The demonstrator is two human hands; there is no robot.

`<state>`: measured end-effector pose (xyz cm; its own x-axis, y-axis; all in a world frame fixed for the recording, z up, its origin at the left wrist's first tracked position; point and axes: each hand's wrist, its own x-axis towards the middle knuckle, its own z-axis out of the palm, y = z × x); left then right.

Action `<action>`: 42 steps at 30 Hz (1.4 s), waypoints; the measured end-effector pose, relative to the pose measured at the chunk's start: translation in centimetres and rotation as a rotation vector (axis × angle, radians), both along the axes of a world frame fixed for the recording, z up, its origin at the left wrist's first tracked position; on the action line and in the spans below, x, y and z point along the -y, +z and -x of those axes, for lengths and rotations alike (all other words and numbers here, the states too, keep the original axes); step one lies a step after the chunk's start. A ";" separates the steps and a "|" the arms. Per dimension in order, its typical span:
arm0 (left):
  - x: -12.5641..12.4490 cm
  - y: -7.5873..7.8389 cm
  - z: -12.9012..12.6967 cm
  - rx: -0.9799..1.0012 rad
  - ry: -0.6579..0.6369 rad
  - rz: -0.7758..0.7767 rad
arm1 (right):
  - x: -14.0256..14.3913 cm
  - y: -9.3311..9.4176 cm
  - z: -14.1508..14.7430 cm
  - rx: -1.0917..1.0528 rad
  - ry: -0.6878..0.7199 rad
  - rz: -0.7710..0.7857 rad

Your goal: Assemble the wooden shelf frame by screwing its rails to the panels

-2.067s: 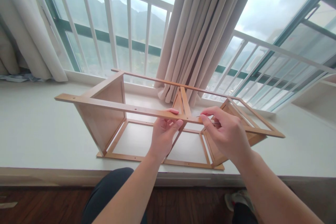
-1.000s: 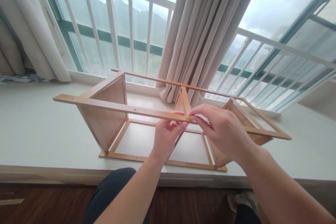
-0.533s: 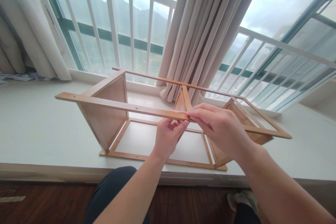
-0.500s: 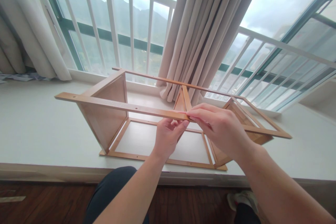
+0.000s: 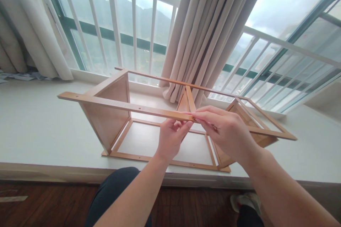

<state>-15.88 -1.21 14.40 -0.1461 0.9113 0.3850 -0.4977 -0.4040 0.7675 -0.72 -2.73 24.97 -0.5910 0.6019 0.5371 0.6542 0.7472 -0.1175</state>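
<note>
A light-brown wooden shelf frame (image 5: 125,105) lies on its side on the white ledge, its near upper rail running left to right in front of me. My left hand (image 5: 172,136) is closed around the underside of that rail near its middle, thumb against the front edge. Beside it, my right hand (image 5: 223,124) is pinched at the top of the rail, where a middle divider (image 5: 190,98) meets it. Whatever lies between the right fingertips is hidden or too small to name. Small dark holes show along the rail.
Behind the frame hangs a beige curtain (image 5: 197,35) in front of white window railings (image 5: 114,21). Papers (image 5: 23,76) lie at the ledge's far left. Below the white ledge (image 5: 39,131) is a dark wood floor (image 5: 53,205), with my knee and a shoe in view.
The whole view has shifted very slightly. Both hands keep the same place on the rail, and the frame has not visibly moved on the ledge.
</note>
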 end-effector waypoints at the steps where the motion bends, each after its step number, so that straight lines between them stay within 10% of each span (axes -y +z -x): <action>1: 0.0 0.0 0.0 0.002 0.003 -0.001 | 0.0 0.0 0.0 0.008 0.000 0.002; 42: -0.5 -2.9 0.9 -0.107 0.170 0.091 | 1.1 -0.1 -0.7 0.024 -0.055 -0.129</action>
